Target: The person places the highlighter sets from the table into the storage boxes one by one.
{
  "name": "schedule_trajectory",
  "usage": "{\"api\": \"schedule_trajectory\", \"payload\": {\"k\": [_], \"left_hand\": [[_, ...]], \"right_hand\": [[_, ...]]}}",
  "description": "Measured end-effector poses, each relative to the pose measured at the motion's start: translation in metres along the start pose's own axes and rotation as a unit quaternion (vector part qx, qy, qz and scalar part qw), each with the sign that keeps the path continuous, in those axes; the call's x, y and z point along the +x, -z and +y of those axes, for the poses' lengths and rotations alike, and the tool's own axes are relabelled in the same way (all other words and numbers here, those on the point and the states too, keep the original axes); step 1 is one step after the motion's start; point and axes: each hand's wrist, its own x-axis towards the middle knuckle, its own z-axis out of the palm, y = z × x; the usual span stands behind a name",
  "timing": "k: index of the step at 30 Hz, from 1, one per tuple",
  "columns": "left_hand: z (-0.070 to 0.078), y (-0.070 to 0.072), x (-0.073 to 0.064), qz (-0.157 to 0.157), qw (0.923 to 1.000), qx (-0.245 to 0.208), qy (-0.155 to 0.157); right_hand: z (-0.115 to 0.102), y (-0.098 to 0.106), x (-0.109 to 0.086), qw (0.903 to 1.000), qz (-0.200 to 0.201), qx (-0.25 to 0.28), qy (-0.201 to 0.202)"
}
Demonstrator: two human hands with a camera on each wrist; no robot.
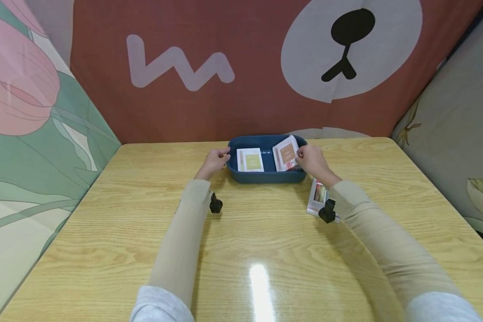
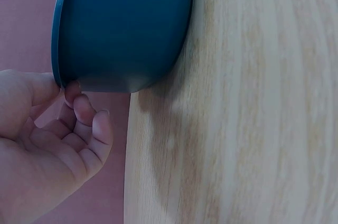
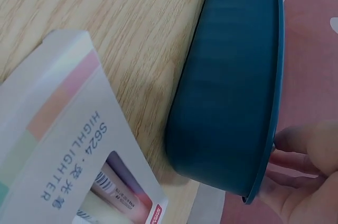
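Observation:
A dark blue plastic bin (image 1: 265, 177) stands at the back of the table. My left hand (image 1: 216, 161) pinches its left rim between thumb and index finger, the other fingers loosely curled outside the wall in the left wrist view. At the bin's right end, my right hand (image 1: 311, 160) reaches over the rim and pinches the edge of a flat white packet with an orange-brown square (image 1: 285, 153). That packet leans inside the bin; in the right wrist view the bin wall hides it and the fingertips. A similar packet with a yellow-green square (image 1: 250, 160) lies in the left half.
A white box of highlighters (image 3: 79, 123) with a clear window lies on the wooden table (image 1: 241, 232), in front of the bin's right end and partly under my right forearm. A brown printed cloth (image 1: 245, 107) hangs right behind the table, with patterned cloths at both sides.

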Motion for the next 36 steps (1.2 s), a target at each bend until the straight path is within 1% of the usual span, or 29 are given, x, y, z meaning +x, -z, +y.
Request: {"api": "schedule_trajectory", "payload": {"k": [7,12,17,23,30,36], "left_hand": [[-0.001,0.000,0.000,-0.005,1.0000,0.000,0.005],[-0.001,0.000,0.001,-0.002,1.0000,0.002,0.004],[0.000,0.000,0.000,0.000,1.0000,0.002,0.000],[0.001,0.000,-0.001,0.002,1.0000,0.005,-0.005],[0.000,0.000,-0.001,0.004,0.9999,0.007,-0.010],[-0.001,0.000,0.000,0.002,1.0000,0.005,-0.007]], "right_hand": [[-0.002,-0.002,-0.001,0.9986,-0.032,0.011,-0.040],[-0.002,-0.003,-0.003,0.9987,-0.025,0.022,-0.038],[-0.001,-0.001,-0.006,0.9980,-0.004,0.057,-0.027],[-0.001,0.003,-0.011,0.9936,0.030,0.107,-0.020],[0.004,0.001,-0.019,0.9890,0.078,0.126,0.007],[0.007,0.001,-0.024,0.9843,0.095,0.148,0.012]]}}
